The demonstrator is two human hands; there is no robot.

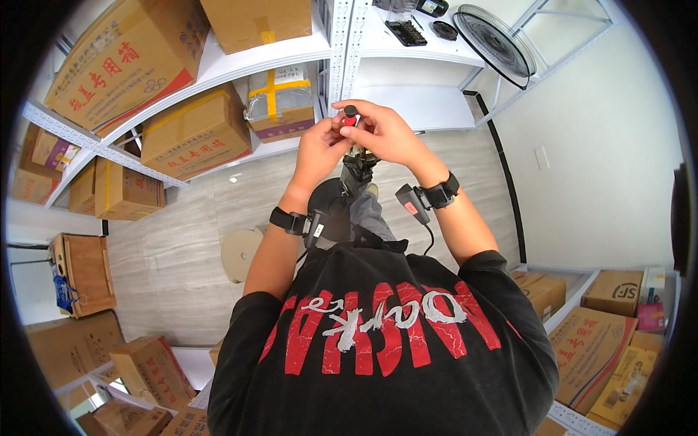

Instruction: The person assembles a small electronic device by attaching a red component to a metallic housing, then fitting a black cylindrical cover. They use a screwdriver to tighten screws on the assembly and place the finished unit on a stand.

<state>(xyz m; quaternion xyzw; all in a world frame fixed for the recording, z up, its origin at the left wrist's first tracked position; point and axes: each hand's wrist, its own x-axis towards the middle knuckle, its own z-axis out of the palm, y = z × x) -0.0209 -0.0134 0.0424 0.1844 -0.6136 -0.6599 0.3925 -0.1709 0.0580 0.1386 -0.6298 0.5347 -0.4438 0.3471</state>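
A small red thing with a round black top (pixel 350 113) stands upright between my hands at the top middle; it looks like a screwdriver handle seen end-on. My right hand (pixel 385 135) curls around it, thumb and fingers closed on its sides. From the left, my left hand (pixel 317 154) meets it with bent fingers pinched close to its lower part; what those fingertips grip is partly hidden. Just under my hands sits a dark and brassy mechanism (pixel 359 155), largely covered by them. Beneath that, a black round base (pixel 329 207) shows on the floor by my legs.
White metal shelving (pixel 240 62) with cardboard boxes (pixel 195 131) stands ahead and left. On the shelf ahead lie a round black fan grille (pixel 494 45) and a black tray of small parts (pixel 406 33). A beige disc (pixel 241 254) rests on the floor. More boxes (pixel 592 349) stand behind right.
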